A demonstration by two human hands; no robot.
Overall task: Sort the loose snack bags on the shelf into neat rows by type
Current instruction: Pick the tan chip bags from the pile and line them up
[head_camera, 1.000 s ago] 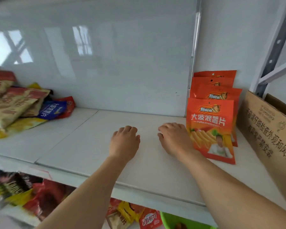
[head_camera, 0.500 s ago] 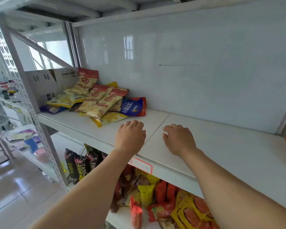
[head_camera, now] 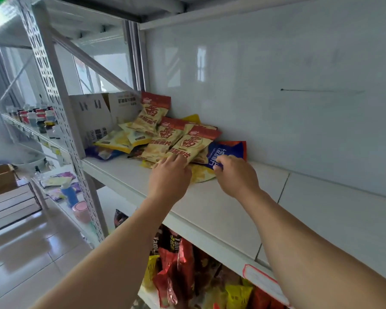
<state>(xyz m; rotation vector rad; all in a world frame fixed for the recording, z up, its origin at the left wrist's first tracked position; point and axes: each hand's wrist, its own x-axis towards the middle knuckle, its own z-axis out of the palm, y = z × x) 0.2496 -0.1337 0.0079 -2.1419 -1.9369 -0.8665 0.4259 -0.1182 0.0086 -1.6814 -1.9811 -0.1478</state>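
Your left hand (head_camera: 168,178) rests its fingers on the nearest tan snack bag (head_camera: 188,146); whether it grips, you cannot tell. Your right hand (head_camera: 234,175) pinches the blue bag (head_camera: 226,152). Both lie in the pile on the shelf (head_camera: 221,208), a cardboard box (head_camera: 94,117) behind.

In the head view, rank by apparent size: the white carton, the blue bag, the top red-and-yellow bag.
1. White carton, clearly largest.
2. Top red-and-yellow bag.
3. Blue bag, but the right hand and other bags cover part of it, so 2 versus 3 is unsure.
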